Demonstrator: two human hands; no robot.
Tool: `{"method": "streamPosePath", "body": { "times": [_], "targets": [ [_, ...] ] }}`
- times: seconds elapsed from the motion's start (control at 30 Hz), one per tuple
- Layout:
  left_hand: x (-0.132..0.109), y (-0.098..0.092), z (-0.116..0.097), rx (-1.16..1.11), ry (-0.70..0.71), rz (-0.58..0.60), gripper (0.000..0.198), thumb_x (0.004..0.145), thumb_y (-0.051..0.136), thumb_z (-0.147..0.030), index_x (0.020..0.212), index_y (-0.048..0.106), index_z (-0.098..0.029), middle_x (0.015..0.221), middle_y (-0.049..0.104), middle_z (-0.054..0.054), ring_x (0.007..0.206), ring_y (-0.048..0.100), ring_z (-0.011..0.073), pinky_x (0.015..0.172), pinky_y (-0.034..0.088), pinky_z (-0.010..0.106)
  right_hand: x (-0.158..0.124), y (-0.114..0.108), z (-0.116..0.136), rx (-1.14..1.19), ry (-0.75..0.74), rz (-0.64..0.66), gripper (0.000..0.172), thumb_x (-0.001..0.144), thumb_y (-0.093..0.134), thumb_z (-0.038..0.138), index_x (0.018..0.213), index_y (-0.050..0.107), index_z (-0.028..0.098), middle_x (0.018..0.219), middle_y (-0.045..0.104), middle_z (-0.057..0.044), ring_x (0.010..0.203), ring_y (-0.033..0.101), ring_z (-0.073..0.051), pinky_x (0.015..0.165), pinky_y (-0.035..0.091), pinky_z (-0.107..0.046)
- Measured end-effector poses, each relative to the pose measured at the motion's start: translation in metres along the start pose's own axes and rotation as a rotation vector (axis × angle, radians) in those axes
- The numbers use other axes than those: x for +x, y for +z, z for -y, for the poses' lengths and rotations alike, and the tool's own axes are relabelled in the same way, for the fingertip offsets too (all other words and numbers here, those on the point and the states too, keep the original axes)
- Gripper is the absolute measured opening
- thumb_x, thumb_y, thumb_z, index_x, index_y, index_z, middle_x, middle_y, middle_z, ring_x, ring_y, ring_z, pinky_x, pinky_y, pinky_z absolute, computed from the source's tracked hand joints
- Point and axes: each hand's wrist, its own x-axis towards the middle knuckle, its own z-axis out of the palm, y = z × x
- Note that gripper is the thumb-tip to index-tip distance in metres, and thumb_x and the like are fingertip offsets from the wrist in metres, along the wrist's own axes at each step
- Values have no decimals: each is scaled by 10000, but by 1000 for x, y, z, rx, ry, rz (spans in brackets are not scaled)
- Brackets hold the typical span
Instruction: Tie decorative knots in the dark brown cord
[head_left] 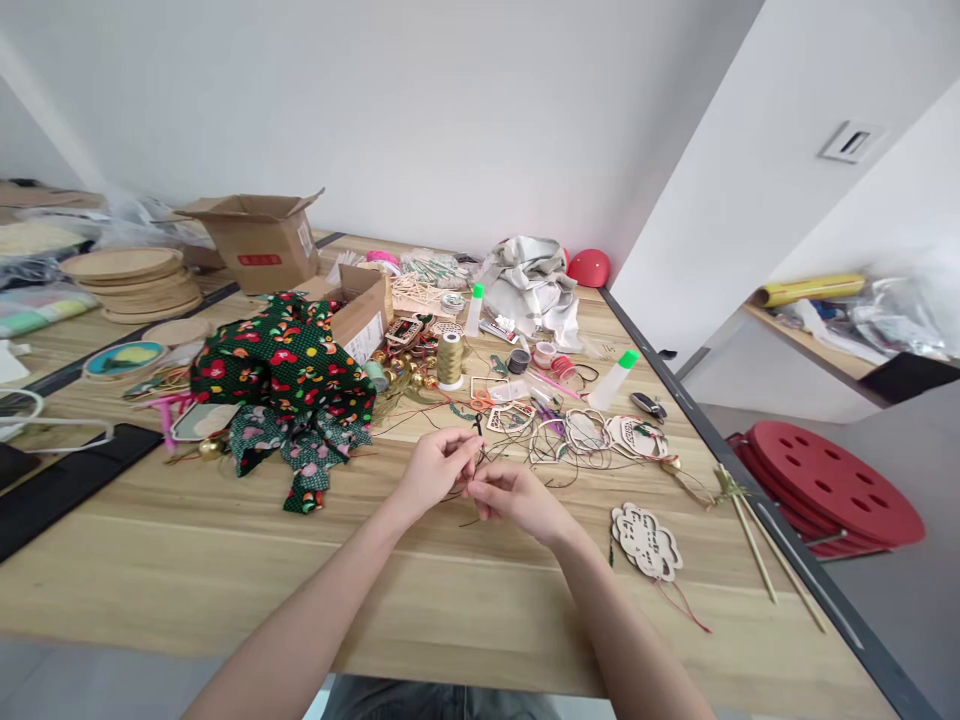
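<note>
My left hand (442,465) is closed in a pinch on a thin dark cord (478,424), whose black end or loop sticks up past the fingertips. Close beside it, my right hand (519,500) pinches the same dark strands, fingertips almost touching the left ones. Both hands are just above the wooden table (480,610). The exact crossing of the cord is hidden by the fingers. Beyond the hands lie orange-handled scissors (481,401), a cut-out wooden plaque (511,418) and tangled dark cords (574,460). A spool of gold thread (450,360) stands upright behind them.
Patterned fabric (281,380) lies crumpled at left, near open cardboard boxes (262,255). Green-capped glue bottles (613,382) stand at the right. A cloud-shaped wooden tag (646,543) and thin sticks (776,550) lie near the right edge. Red stools (832,485) are stacked beyond.
</note>
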Motion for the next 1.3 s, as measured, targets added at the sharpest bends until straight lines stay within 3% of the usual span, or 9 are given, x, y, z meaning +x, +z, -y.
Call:
{"method": "streamPosePath", "body": {
  "times": [0.1, 0.3, 0.43, 0.63, 0.83, 1.0, 1.17, 1.3],
  "targets": [
    [0, 1, 0, 9, -15, -20, 275, 738, 609, -413, 746, 641, -140, 498, 500, -38, 409, 395, 70, 389, 311, 177, 1, -1, -4, -114, 18, -5, 262, 781, 633, 413, 747, 682, 157, 569, 528, 11, 512, 452, -118, 494, 345, -235],
    [4, -2, 7, 50, 6, -162, 295, 703, 643, -429, 765, 676, -143, 659, 573, 16, 504, 495, 99, 391, 350, 180, 4, -10, -11, -560, -159, -434, 99, 750, 654, 252, 718, 737, 208, 693, 551, -29, 659, 524, -173, 640, 419, -292],
    [3, 1, 9, -61, -89, -66, 325, 711, 627, -459, 771, 642, -139, 590, 546, 1, 488, 493, 103, 371, 336, 172, 6, -11, -12, -510, -179, -604, 139, 770, 619, 273, 758, 744, 213, 714, 628, -49, 643, 562, -189, 646, 450, -319],
    [0, 6, 9, -100, -96, 57, 271, 729, 618, -390, 776, 634, -123, 610, 538, -1, 497, 493, 96, 422, 401, 190, 8, -4, -9, 93, -77, -543, 181, 684, 698, 340, 787, 725, 193, 777, 708, -64, 737, 644, -236, 687, 512, -360],
    [0, 3, 13, 130, 59, 6, 223, 774, 567, -307, 933, 619, -159, 639, 575, -14, 486, 508, 102, 458, 401, 209, 8, 0, -3, 455, -14, -471, 270, 601, 778, 341, 789, 717, 157, 800, 701, -62, 749, 640, -202, 700, 512, -327],
    [0, 0, 17, 424, 216, -121, 120, 780, 587, -284, 845, 590, -184, 764, 624, 11, 611, 562, 122, 566, 442, 227, 7, -2, -2, 627, 48, -412, 251, 579, 812, 277, 764, 704, 147, 801, 689, -58, 740, 632, -160, 686, 491, -268],
    [1, -2, 17, 533, 315, -82, 154, 811, 559, -303, 813, 635, -169, 812, 622, 48, 728, 584, 154, 636, 465, 246, 6, -3, -1, 706, 79, -350, 256, 571, 829, 245, 763, 699, 139, 755, 678, -46, 701, 621, -145, 700, 488, -273],
    [1, -2, 15, 558, 296, -100, 157, 806, 560, -305, 771, 623, -166, 788, 633, 52, 739, 584, 166, 644, 468, 256, 4, -4, 3, 706, 73, -303, 218, 601, 813, 242, 751, 710, 123, 790, 682, -70, 756, 626, -163, 740, 486, -282]
  ]
}}
